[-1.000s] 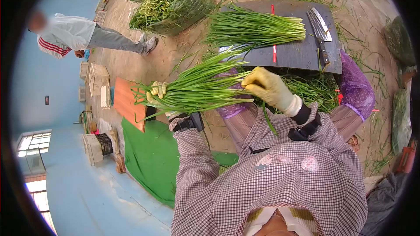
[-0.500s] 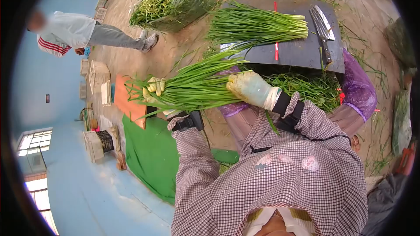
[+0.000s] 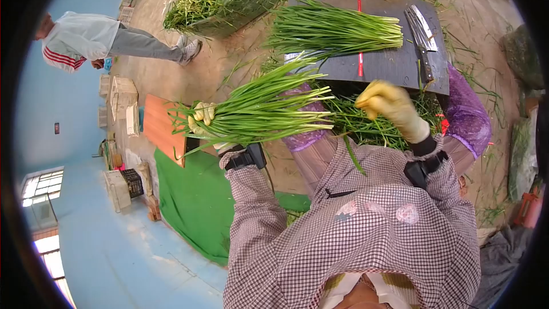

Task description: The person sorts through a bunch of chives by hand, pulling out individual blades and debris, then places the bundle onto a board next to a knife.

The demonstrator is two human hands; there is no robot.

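Observation:
My left hand (image 3: 201, 117), in a pale yellowish glove, is closed around the leafy end of a bunch of garlic chives (image 3: 263, 109). The pale stem ends fan out to the right, above my lap. My right hand (image 3: 392, 106), gloved as well and slightly blurred, hovers right of those stem ends with its fingers curled together; anything inside them is hidden. Beyond it, a larger pile of garlic chives (image 3: 337, 28) lies on a dark board (image 3: 383, 71) with a red strap (image 3: 360, 64). A knife (image 3: 421, 43) with a dark handle rests at the board's right side, beside another blade.
Loose green leaves (image 3: 372, 123) lie heaped below the board, between my purple-covered knees (image 3: 469, 109). A clear bag of greens (image 3: 229, 3) stands at the upper left. Another person (image 3: 86, 37) stands farther left. A green cloth (image 3: 194, 206) and an orange board (image 3: 163, 129) are at the left.
My right hand has let go of the stem ends and moved right, its fingers curling. My left hand still grips the bunch, whose stems now spread freely.

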